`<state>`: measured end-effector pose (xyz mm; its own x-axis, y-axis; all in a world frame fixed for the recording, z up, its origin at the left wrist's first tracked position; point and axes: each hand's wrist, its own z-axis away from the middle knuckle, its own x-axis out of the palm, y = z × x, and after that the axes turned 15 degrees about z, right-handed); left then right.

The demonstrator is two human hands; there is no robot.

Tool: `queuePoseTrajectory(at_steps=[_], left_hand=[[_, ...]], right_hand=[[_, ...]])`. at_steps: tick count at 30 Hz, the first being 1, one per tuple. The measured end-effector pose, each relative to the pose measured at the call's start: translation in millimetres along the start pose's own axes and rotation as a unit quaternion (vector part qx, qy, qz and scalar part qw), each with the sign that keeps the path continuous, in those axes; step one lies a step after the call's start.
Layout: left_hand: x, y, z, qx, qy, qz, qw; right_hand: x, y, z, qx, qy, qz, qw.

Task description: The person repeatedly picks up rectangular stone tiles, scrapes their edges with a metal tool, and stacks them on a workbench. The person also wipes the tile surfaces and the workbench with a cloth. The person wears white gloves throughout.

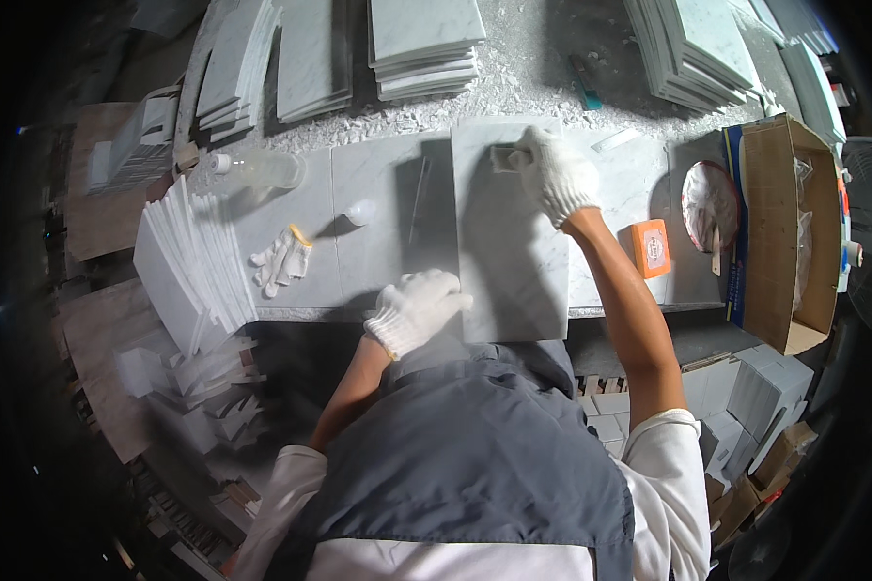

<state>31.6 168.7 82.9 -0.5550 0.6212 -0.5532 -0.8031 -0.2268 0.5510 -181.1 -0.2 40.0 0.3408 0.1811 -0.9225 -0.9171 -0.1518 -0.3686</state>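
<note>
A long white marble tile (pixel 507 242) with faint grey veins lies lengthwise before me, its near end reaching past the bench edge to my apron. My right hand (pixel 557 176), in a white knit glove, is closed on a small grey pad (pixel 504 158) pressed against the tile's far part. Whether the pad is cloth or abrasive cannot be made out. Beside the tile's near left edge is my left hand (pixel 419 308), gloved too, its fingers bent and gripping that edge. To the right, an orange box (pixel 651 248) rests on the bench slabs.
Tiles are stacked at the back (pixel 426 48) and lean in a row at left (pixel 189 266). A spare glove (pixel 283 261) and a clear bottle (pixel 266 169) lie nearby. A round dish (pixel 709 205) stands beside an open carton (pixel 812 232). Pale chips (pixel 397 121) litter the bench.
</note>
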Motion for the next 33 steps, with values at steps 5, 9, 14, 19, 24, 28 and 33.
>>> queuePoseTrajectory(at_steps=[5,9,14,19,24,28,33], left_hand=[[17.9,-6.5,12.0,-0.005,0.108,0.154,0.982],[31.2,1.9,0.2,-0.103,0.148,0.243,0.953],[26.3,9.1,-13.7,-0.121,0.197,0.309,0.923],[24.7,10.2,-20.2,-0.122,0.185,0.334,0.916],[26.5,7.0,-23.3,-0.103,0.198,0.315,0.922],[21.5,7.0,-20.4,-0.094,0.189,0.294,0.932],[13.5,8.3,-20.0,-0.12,0.133,0.303,0.936]], right_hand=[[-4.0,74.9,43.9,0.116,0.1,-0.096,0.983],[22.2,104.1,58.5,0.099,0.062,-0.062,0.991],[17.0,111.2,78.9,0.115,0.102,-0.083,0.985],[8.7,100.8,107.2,0.091,0.138,-0.222,0.961],[7.7,48.5,139.4,0.008,0.038,-0.084,0.996],[-0.2,10.2,141.9,0.048,0.068,-0.088,0.993],[5.1,12.8,141.2,0.084,0.014,-0.118,0.989]])
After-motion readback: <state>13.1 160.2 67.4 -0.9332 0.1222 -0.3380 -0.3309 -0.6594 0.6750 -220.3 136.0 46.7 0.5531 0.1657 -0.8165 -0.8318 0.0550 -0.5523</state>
